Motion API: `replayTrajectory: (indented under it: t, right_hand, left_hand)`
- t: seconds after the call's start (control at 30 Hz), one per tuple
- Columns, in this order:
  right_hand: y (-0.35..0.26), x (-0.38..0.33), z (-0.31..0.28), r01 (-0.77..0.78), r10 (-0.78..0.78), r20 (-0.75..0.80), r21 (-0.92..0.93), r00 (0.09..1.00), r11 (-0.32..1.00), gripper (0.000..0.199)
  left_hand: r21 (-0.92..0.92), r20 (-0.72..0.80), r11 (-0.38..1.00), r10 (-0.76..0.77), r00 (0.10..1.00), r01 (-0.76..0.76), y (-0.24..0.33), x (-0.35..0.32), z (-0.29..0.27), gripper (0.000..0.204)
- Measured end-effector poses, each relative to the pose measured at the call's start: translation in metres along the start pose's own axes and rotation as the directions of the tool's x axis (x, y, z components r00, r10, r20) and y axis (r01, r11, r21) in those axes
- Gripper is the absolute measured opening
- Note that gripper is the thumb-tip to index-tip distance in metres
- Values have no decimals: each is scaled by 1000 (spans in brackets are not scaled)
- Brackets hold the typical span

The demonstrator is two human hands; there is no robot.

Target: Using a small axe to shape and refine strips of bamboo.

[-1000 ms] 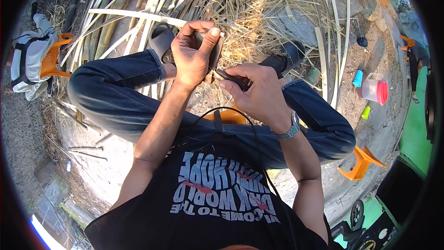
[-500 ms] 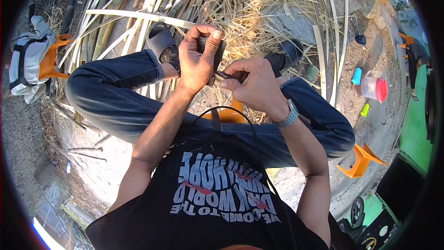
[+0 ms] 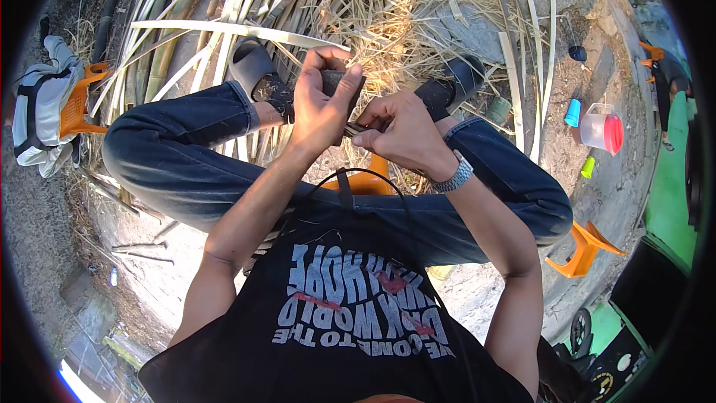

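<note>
Your left hand (image 3: 319, 108) wraps its grip round a dark block (image 3: 337, 80) above your knees; right hand (image 3: 403, 134) pinches a thin blade-like strip (image 3: 356, 130) vs. it, w/ bamboo slats (image 3: 224, 30) on ground beyond.

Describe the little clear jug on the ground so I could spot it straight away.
Look to the person's right, past the right knee, onto the bare dirt. Between a small blue cup and a small yellow-green piece stands the jug. It alone is see-through, with a bright red lid.
</note>
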State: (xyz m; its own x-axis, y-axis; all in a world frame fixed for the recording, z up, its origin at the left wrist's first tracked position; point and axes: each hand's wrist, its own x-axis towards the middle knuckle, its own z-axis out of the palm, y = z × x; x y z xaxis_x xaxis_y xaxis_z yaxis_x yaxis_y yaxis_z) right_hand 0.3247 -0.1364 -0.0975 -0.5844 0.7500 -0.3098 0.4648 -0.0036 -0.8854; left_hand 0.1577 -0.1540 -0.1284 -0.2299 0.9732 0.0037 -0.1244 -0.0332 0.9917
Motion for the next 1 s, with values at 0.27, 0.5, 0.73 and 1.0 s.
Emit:
replayTrajectory:
  t: [0.27, 0.5, 0.73, 1.0]
  right_hand:
    - [-11, -19, -17, -271, 141, 308, 438, 941, 857, 25]
    - [-30, -43, -19, 360, -431, -176, -329, 885, 873, 24]
    - [-42, -33, -35, 459, -593, 125, -762, 796, 456, 20]
    - [-56, -25, -41, 556, -506, 398, -804, 766, 210, 17]
  left_hand:
    - [-672, 272, 560, -423, 865, 485, -3, 17, -25, 29]
    - [-655, 565, 186, -523, 639, 732, -2, 17, -25, 17]
    - [-466, 445, 280, -746, 496, 839, -2, 3, -8, 21]
    - [-400, 447, 290, -766, 461, 869, 0, -6, -3, 13]
